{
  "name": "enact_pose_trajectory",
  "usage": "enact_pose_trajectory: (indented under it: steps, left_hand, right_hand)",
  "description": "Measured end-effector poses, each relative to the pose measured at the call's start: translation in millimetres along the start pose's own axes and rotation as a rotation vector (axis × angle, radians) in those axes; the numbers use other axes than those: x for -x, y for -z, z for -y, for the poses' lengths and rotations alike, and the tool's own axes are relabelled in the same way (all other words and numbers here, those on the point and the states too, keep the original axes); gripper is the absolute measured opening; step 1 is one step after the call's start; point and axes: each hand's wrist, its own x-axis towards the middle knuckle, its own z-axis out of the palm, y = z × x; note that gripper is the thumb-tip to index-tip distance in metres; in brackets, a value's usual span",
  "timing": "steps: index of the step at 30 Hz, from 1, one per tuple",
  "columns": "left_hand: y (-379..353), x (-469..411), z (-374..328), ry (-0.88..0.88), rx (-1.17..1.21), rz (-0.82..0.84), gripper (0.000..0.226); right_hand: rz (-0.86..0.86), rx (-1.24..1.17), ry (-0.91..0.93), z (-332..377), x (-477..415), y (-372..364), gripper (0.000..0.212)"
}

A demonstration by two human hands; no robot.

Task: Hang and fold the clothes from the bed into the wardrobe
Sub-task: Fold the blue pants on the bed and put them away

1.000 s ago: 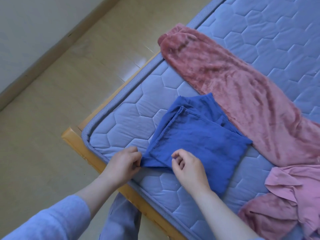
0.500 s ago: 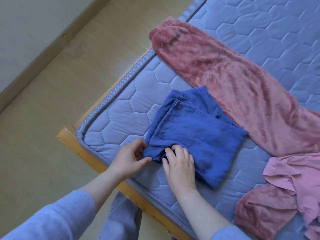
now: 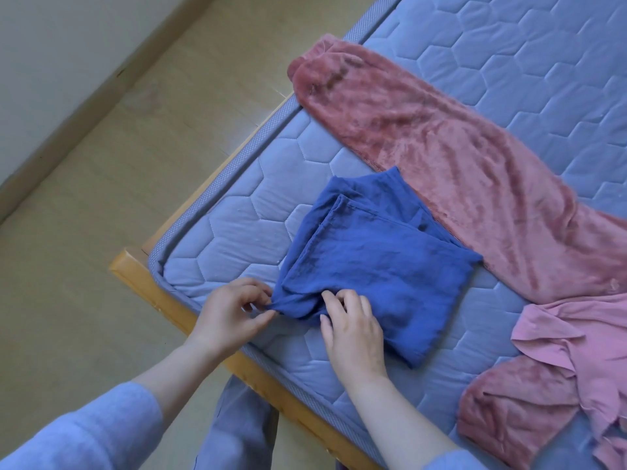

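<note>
A folded blue garment (image 3: 380,262) lies near the corner of the quilted blue mattress (image 3: 244,232). My left hand (image 3: 230,313) pinches its near-left corner between thumb and fingers. My right hand (image 3: 353,330) rests on the garment's near edge, fingertips curled into the cloth just right of that corner. A long fuzzy rose-pink garment (image 3: 441,157) stretches diagonally across the bed beyond the blue one, touching its far edge. A lighter pink garment (image 3: 576,344) lies crumpled at the right, over part of the fuzzy one.
The wooden bed frame (image 3: 163,293) edges the mattress corner. Beige floor (image 3: 101,198) and a wall with a skirting board lie to the left. My blue-grey trouser leg (image 3: 237,432) stands against the frame.
My right hand slid left along the near edge toward the corner and dug its fingertips in. My left hand closed on the corner, bunching the cloth slightly.
</note>
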Motion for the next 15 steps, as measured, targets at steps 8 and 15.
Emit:
enact_pose_trajectory:
  steps: [8, 15]
  left_hand:
    - [-17, 18, -6, 0.082, 0.075, -0.126, 0.031]
    - [-19, 17, 12, 0.176, -0.518, 0.172, 0.043]
  right_hand:
    - [-0.050, -0.059, 0.065, 0, -10, 0, 0.013]
    - [0.054, -0.068, 0.216, 2, 4, 6, 0.011]
